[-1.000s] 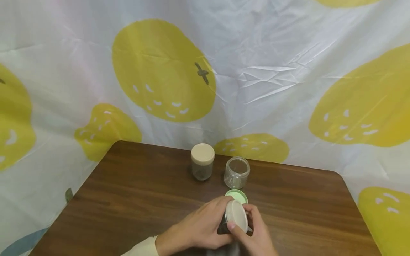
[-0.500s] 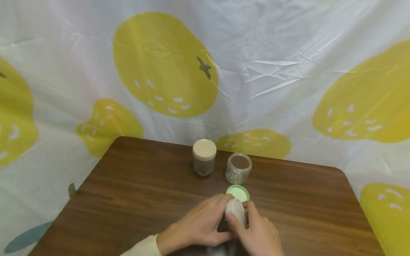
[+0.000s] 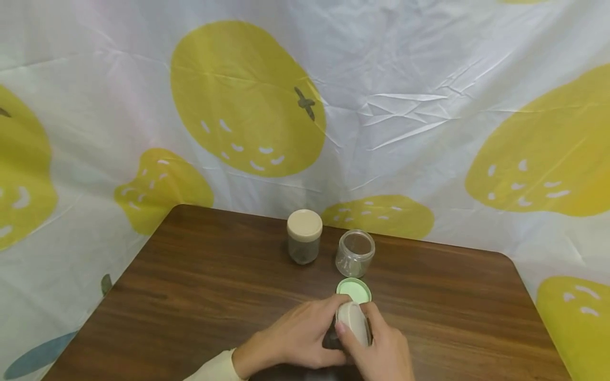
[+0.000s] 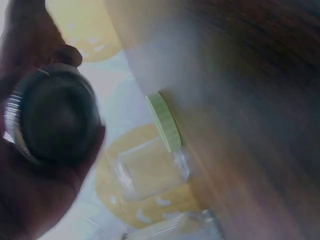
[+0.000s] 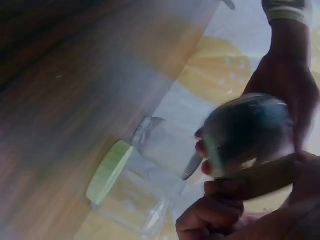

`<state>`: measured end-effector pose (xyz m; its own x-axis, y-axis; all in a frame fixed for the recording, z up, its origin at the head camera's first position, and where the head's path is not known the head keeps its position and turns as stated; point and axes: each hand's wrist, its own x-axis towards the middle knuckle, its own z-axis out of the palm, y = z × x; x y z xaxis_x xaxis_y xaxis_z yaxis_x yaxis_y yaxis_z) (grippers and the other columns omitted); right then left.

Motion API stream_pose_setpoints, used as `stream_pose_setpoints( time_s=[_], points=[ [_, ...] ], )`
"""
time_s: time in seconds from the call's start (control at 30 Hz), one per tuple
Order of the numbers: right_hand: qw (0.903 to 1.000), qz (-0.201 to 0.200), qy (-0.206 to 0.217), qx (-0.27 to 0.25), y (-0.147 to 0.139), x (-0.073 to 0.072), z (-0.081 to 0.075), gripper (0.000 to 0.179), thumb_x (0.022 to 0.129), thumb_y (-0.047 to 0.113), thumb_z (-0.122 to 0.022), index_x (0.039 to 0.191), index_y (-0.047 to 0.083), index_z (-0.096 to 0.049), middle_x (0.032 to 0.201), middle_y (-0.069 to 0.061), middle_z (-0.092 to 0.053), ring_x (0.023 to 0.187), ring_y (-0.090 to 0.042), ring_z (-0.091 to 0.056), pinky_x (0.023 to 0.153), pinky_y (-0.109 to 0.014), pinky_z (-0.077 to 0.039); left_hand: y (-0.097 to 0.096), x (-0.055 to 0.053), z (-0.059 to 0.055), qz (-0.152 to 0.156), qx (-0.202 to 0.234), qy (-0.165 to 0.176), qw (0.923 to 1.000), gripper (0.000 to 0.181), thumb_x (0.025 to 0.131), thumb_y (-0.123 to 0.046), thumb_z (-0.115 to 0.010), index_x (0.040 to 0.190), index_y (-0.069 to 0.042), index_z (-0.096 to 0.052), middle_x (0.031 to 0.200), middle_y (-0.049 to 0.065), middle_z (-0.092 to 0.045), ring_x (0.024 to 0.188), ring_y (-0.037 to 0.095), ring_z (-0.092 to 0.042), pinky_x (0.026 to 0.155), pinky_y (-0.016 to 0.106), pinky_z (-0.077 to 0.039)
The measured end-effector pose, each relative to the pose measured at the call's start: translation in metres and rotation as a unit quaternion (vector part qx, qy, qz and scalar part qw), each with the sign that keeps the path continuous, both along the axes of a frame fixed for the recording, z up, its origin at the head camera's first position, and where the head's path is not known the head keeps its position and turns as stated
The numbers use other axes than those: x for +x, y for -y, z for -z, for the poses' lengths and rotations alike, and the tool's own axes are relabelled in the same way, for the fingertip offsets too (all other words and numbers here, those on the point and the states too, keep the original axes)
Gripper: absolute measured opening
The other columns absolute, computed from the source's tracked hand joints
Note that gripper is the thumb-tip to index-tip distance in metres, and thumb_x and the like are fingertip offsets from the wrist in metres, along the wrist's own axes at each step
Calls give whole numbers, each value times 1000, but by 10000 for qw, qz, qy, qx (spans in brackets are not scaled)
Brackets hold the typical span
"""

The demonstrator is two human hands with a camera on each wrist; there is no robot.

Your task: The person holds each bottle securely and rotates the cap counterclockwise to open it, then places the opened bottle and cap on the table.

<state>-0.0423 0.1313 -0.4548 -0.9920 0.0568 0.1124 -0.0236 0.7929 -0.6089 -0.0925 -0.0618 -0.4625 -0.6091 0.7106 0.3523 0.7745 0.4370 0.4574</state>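
Leaning with its pale lid (image 3: 353, 320) toward the right hand (image 3: 385, 346), the jar (image 5: 250, 131) is held above the counter (image 3: 214, 296), near the loose green lid (image 3: 354, 289). The left hand (image 3: 305, 334) curls its fingers round the body; the right's fingers and thumb pinch the lid. I'd brace the body firmly and turn the lid evenly, square to the rim.

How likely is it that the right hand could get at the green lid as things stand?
Probably not without letting go: the right hand grips the pale lid of the tilted jar. The green lid lies just past the pale one, with bare table to its right.
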Motion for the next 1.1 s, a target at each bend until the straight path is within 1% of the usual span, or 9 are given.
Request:
stream_pose_setpoints(
  time_s=[0.07,0.13,0.4,0.53,0.63,0.7,0.8,0.9,1.1],
  points=[
    [9998,-78,-154,-48,0,1,-1,41,89,55,-77,117,28,-65,66,10,-58,59,-7,-49,56,-26,-38,2,0,-1,97,124,404,9991,75,89,-55,-78,146,-19,-45,117,-11,-66,98,-5,-62,86,11,-51],
    [9994,-186,-292,-39,-1,1,-2,43,87,54,-79,118,28,-66,68,10,-59,59,-5,-49,56,-25,-38,5,1,-2,144,216,641,9976,76,89,-54,-79,147,-21,-43,117,-12,-66,97,-6,-61,86,10,-50],
    [9974,-599,-404,-45,-5,-1,-5,49,86,52,-80,123,25,-62,76,9,-64,63,-1,-51,56,-23,-40,8,0,-8,186,111,374,9991,78,87,-49,-81,149,-20,-43,113,-13,-64,93,-6,-58,81,8,-47],
    [9946,-876,-468,-297,-9,-2,-1,54,86,47,-81,128,21,-56,91,4,-72,71,0,-57,61,-23,-44,8,-1,-10,110,-37,316,9994,80,83,-44,-82,149,-21,-43,114,-13,-64,93,-5,-58,81,9,-48],
    [9894,-1184,-716,-444,-14,-4,3,62,84,41,-83,131,18,-50,107,-2,-77,81,0,-61,66,-23,-47,8,-1,-12,73,-121,367,9992,82,80,-42,-82,149,-20,-43,114,-12,-64,93,-4,-59,80,10,-48],
    [9844,-1422,-924,-469,-18,-5,7,68,82,38,-85,133,15,-46,112,-4,-76,87,0,-63,68,-24,-49,9,-1,-13,85,-145,401,9991,82,81,-42,-82,149,-21,-43,115,-12,-64,93,-5,-58,80,10,-48],
    [9768,-1763,-1126,-447,-22,-7,10,73,81,37,-86,137,13,-45,113,2,-72,91,1,-62,70,-24,-50,9,-1,-13,110,-158,408,9990,79,82,-43,-83,148,-21,-44,115,-13,-64,93,-5,-58,81,9,-48],
    [9702,-2071,-1180,-426,-27,-8,12,75,83,37,-85,143,14,-47,111,10,-64,90,3,-58,68,-22,-50,10,0,-12,123,-186,414,9989,77,84,-45,-82,148,-22,-45,116,-13,-64,95,-6,-58,82,9,-48],
    [9592,-2424,-1456,-56,-37,-11,15,86,82,40,-85,155,25,-43,119,16,-59,100,1,-55,74,-25,-51,11,0,-9,72,-245,321,9992,77,87,-49,-78,149,-22,-43,115,-14,-62,94,-5,-57,80,10,-48]
  ],
)
